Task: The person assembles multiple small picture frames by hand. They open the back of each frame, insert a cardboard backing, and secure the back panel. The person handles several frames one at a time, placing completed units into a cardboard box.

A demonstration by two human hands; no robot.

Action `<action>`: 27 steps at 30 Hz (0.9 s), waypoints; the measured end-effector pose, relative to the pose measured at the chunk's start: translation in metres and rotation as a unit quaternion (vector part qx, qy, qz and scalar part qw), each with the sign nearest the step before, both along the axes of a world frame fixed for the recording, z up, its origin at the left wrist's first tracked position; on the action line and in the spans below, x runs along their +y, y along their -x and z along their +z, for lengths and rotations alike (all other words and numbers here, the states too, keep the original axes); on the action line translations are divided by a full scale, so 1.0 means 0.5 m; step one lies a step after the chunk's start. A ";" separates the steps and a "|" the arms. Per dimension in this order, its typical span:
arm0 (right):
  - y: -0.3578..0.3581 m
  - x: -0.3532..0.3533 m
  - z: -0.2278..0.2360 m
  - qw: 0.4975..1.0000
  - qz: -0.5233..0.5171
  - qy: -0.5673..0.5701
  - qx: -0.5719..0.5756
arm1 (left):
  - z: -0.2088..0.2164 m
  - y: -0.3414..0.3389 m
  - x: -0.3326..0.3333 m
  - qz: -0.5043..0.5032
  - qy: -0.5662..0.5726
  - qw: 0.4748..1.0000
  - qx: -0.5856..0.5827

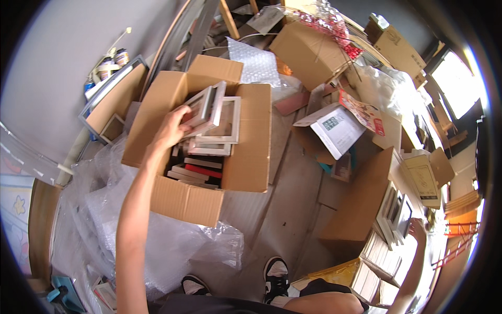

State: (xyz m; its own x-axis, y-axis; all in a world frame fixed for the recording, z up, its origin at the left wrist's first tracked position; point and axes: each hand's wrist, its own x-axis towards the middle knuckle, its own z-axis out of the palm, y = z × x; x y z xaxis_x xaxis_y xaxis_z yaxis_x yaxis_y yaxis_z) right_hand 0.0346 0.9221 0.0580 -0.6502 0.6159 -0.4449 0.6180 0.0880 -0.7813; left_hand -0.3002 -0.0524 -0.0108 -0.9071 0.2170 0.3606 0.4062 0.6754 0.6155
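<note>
My left hand (175,127) is closed on the edge of small pale picture frames (205,111), tilted over an open cardboard box (250,141). Below them in the box lie another white frame (230,118) and several frames on edge, one of them red (203,171). Far to the right, my right hand (417,229) is closed around the near side of a group of upright frames (389,217) with white and dark edges. These stand against a second cardboard box (361,201). My right fingers are partly hidden behind the frames.
Crumpled clear plastic wrap (157,246) covers the floor at left. A large grey-edged frame (117,97) leans on the wall. A box with a white panel (337,128), bubble wrap (253,60) and another carton (308,52) lie ahead. My shoe (276,277) is at the near edge.
</note>
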 end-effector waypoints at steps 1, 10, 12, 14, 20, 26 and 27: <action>-0.002 0.014 0.023 0.993 0.027 -0.114 -0.024 | -0.009 0.000 0.010 0.002 -0.017 1.000 0.016; 0.355 -0.742 0.173 0.898 0.403 -0.120 0.126 | 0.103 -0.141 0.113 -0.023 0.023 0.977 0.211; 0.398 -0.999 0.218 0.842 0.519 -0.034 0.139 | 0.132 -0.208 0.115 -0.076 0.133 0.941 0.301; 0.419 -1.142 0.218 0.806 0.568 0.113 0.123 | 0.145 -0.265 0.123 -0.108 0.191 0.908 0.356; 0.447 -1.272 0.133 0.733 0.642 0.200 0.103 | 0.159 -0.357 0.128 -0.109 0.274 0.879 0.375; 0.431 -1.275 0.103 0.740 0.620 0.218 0.140 | 0.178 -0.402 0.116 -0.103 0.150 0.945 0.272; 0.433 -1.269 0.102 0.742 0.616 0.226 0.140 | 0.187 -0.408 0.108 -0.088 0.095 0.959 0.253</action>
State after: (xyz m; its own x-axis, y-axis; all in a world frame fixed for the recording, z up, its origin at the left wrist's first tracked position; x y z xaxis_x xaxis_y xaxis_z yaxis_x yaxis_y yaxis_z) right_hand -0.1818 0.2878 0.1090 -0.7019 -0.6928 -0.1653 0.0935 0.1405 -0.9857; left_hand -0.0962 0.0016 0.0828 -0.5699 0.4569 0.6830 0.7387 0.6490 0.1823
